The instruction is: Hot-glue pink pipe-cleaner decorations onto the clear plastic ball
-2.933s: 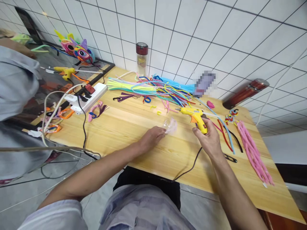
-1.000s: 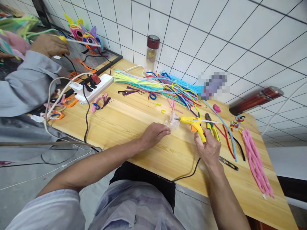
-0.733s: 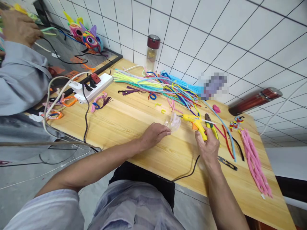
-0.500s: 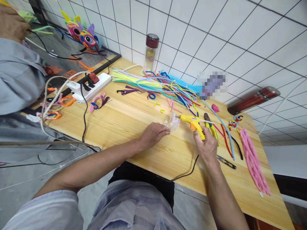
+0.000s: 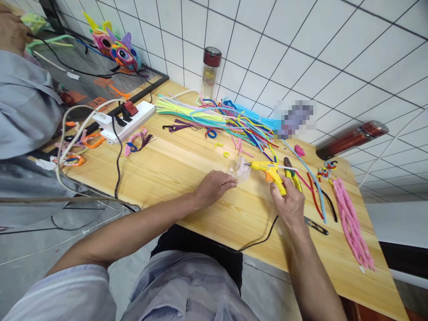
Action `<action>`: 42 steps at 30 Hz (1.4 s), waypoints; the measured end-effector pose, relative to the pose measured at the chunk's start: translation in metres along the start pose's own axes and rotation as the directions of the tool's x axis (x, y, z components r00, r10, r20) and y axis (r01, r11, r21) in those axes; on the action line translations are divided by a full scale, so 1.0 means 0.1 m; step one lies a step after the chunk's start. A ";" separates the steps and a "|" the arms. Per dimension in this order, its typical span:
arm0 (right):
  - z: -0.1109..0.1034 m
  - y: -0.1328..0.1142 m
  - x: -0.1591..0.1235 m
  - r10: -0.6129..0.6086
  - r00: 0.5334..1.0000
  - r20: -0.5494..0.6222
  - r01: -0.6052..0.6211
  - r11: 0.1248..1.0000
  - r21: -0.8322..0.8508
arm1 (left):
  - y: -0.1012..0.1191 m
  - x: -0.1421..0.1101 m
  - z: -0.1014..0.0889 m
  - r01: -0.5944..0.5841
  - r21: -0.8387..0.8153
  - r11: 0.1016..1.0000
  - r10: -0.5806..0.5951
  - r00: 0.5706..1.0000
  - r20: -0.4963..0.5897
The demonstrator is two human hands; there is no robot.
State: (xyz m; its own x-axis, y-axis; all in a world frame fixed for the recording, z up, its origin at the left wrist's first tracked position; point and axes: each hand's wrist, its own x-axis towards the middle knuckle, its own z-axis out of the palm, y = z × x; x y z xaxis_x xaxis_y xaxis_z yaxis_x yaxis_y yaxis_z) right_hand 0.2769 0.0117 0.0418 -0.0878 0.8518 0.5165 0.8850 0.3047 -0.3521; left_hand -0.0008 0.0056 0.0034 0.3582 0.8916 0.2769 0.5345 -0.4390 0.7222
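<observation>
Followed by me from afar at a wooden table, the right hand gripped a yellow glue gun, fingers wrapped round it, a white stick jutting from its back; the left hand, its fingers narrowed in a pinch, held the near edge of the clear plastic, which lay just left of the glue gun, at its nozzle; whether nozzle and plastic touched, I could not tell. I judged this step under way rather than complete, since the plastic appeared joined to nothing else; far to the glue gun's left, two horned heads looked finished to me; nearer on that side lay a tasselled loop, already bent to shape; yellow bits, beyond and left of the nozzle, lay loose; behind the glue gun spread a heap of stems, mostly straight, and well to its right a pink bundle; both I took for stock left unworked.
</observation>
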 end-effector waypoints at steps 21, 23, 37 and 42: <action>-0.05 0.03 0.03 0.003 1.000 0.004 -0.004 0.997 0.077 | 0.02 0.01 -0.01 -0.007 -0.028 1.000 0.007 1.000 0.009; -0.02 0.01 0.03 0.009 1.000 0.000 -0.009 0.998 0.069 | 0.01 0.01 0.00 -0.009 -0.028 1.000 0.009 1.000 0.011; -0.03 0.03 -0.01 -0.147 0.989 -0.033 0.147 0.989 -0.018 | 0.00 0.03 -0.05 0.008 -0.020 1.000 -0.008 1.000 -0.018; -0.04 -0.01 0.01 -0.032 0.999 -0.010 0.032 0.999 0.036 | -0.01 0.03 -0.04 0.000 -0.031 1.000 -0.001 1.000 -0.019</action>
State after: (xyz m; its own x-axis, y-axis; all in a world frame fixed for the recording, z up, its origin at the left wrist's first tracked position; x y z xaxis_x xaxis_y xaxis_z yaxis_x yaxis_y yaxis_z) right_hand 0.2773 0.0106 0.0456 -0.1116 0.8372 0.5354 0.8649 0.3471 -0.3626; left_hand -0.0027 0.0088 0.0061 0.3428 0.8940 0.2884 0.5104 -0.4350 0.7418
